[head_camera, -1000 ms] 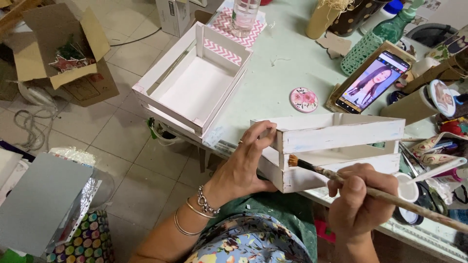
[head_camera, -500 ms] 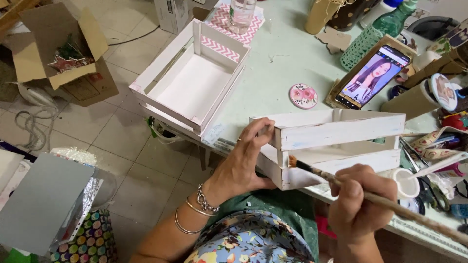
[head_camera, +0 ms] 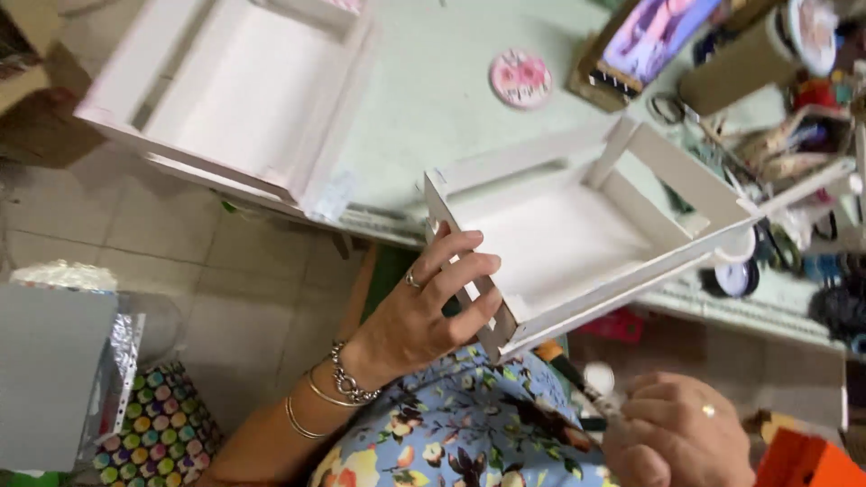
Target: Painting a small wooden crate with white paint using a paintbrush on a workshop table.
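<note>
A white slatted wooden crate (head_camera: 586, 239) was found at the near edge of the pale green table (head_camera: 433, 108), tilted, its open side turned up and its inside empty. Its near slatted end was gripped by the left hand (head_camera: 424, 311), fingers closed over the slats. The right hand (head_camera: 677, 437) was closed around a paintbrush (head_camera: 573, 379), whose tip lay just below the crate's near corner. A second, larger white crate (head_camera: 234, 90) was noted further left on the table, likewise empty. Beyond the crates, a round pink disc (head_camera: 520, 78) lay flat. A phone (head_camera: 654, 32) with a lit screen was seen propped behind it. A small white pot (head_camera: 735, 261) stood beside the held crate; its contents could not be made out.
</note>
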